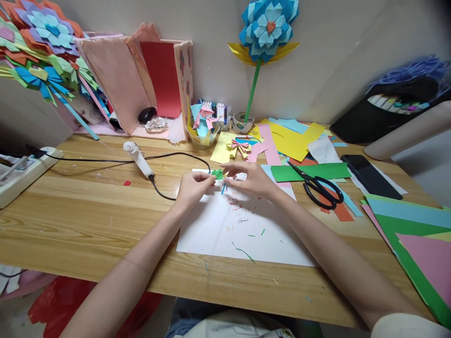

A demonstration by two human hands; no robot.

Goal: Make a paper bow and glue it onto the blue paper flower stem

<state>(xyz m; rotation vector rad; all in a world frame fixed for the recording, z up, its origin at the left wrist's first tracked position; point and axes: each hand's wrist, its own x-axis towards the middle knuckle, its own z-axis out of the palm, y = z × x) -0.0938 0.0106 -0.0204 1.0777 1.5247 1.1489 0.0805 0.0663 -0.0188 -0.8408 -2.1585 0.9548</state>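
Directly between left grip (193, 188) and right grip (252, 178) sits green paper (217, 174).

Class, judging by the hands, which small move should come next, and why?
Perhaps close the fingers of the right hand on the free side of the small green paper: the left hand seems to pinch its other side, while the right hand's fingers stand parted beside it, so a second hold might steady it.

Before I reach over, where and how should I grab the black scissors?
Probably by the handle loops of the scissors, your right hand coming from the near right: the loops face that way, while the blades point far left over the green strip.
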